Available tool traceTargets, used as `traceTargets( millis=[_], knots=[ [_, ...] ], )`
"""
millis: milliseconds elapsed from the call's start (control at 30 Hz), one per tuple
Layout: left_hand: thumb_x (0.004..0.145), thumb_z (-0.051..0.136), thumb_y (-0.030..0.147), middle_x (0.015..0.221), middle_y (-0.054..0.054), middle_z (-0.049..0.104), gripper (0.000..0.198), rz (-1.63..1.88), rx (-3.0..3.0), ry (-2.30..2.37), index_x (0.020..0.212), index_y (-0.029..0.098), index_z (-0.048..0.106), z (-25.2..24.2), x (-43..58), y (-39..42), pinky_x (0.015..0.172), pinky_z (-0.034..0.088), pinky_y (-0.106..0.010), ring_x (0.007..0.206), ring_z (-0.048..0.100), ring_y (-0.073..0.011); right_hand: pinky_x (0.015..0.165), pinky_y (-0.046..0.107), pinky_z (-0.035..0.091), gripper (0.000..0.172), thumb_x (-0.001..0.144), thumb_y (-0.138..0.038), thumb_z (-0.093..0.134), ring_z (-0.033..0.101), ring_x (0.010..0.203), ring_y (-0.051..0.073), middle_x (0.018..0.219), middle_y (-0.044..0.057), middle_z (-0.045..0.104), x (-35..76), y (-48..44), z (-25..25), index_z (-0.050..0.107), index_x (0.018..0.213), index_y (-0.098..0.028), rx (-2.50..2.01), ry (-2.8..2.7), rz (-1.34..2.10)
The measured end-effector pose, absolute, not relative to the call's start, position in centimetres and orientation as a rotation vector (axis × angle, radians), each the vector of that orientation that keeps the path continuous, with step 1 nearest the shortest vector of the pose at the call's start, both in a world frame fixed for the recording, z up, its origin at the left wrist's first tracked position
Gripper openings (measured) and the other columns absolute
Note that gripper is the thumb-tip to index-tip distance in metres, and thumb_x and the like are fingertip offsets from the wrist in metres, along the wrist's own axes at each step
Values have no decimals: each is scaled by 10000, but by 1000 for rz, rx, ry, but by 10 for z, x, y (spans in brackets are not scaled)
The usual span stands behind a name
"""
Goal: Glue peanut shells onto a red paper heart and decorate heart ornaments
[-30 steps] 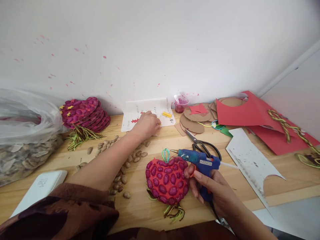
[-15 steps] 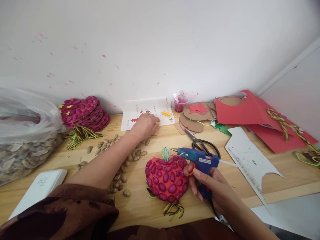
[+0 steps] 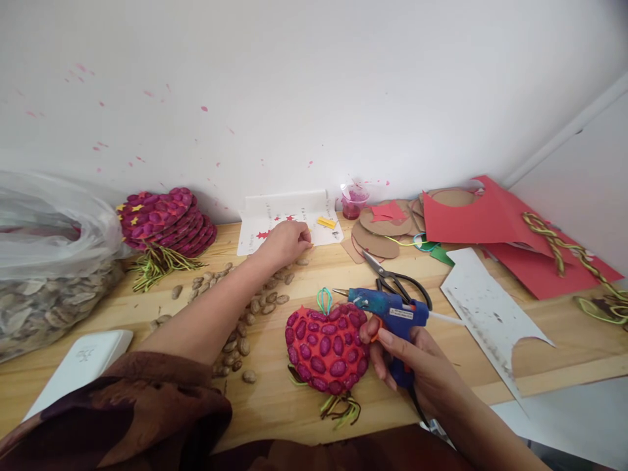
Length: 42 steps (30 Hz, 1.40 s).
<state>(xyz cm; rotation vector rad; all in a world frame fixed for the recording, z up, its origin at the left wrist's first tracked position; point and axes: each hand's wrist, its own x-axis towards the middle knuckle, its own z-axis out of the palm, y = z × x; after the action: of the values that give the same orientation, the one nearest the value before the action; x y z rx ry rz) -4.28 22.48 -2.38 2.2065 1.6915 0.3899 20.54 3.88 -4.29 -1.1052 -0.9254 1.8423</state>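
My right hand (image 3: 412, 366) is closed round a blue glue gun (image 3: 392, 314), nozzle pointing left, just above a red heart (image 3: 326, 347) covered with magenta shells that lies on the wooden table (image 3: 275, 405). A green-blue loop sticks out of the heart's top and yarn strands hang from its bottom. My left hand (image 3: 284, 241) reaches far across to the white sheet (image 3: 275, 212) with small red stars, fingers curled in a pinch at its lower edge; what they hold is too small to make out. Loose peanut shells (image 3: 245, 320) lie under that arm.
A stack of finished hearts (image 3: 164, 222) sits at the back left beside a plastic bag of shells (image 3: 44, 275). Black scissors (image 3: 397, 281), brown card cut-outs (image 3: 377, 235), red paper (image 3: 490, 222), a small cup (image 3: 353, 199) and a white box (image 3: 78, 369) are also here.
My left hand has drawn back slightly from the white sheet toward the table edge of it. The glue gun and right hand have dipped a little lower beside the heart.
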Motion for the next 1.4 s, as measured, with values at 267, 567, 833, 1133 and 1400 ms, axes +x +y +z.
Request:
traceTargets(
  millis=[267,567,833,1133,1400],
  knots=[
    [792,656,248,826,-32,745,54,655,1927,1604,800,195,660,-17,-47,206,717,513,-288,757,669,-174,386,181,380,373,814,-499,794,516,453,81,686,35,670,204,41,-38,693,892,-149,-1063,-886,1828],
    [666,816,319,733,-1,706,216,831,1366,1199,779,210,667,14,-24,140,639,514,-268,706,655,-148,391,170,400,294,847,-445,783,575,530,97,805,51,706,202,41,-37,691,888,-168,-1040,-807,1679],
    [726,764,350,868,-34,765,249,757,1369,1159,928,236,673,14,-1,84,709,598,-319,816,737,-203,426,193,413,259,827,-378,802,532,488,98,616,-12,657,195,34,-14,667,912,-173,-1049,-940,1549],
    [798,749,267,931,-47,788,199,886,1395,1018,964,177,686,15,8,47,753,574,-272,791,732,-156,405,202,396,303,805,-438,813,511,436,84,602,-17,657,191,19,-13,664,836,-175,-1047,-1018,1567],
    [796,730,189,891,-24,759,135,982,1429,1005,908,169,660,13,13,31,690,546,-229,756,707,-127,399,205,397,271,773,-392,841,505,428,82,588,-24,651,188,10,-13,676,807,-179,-1104,-1002,1554]
  ],
)
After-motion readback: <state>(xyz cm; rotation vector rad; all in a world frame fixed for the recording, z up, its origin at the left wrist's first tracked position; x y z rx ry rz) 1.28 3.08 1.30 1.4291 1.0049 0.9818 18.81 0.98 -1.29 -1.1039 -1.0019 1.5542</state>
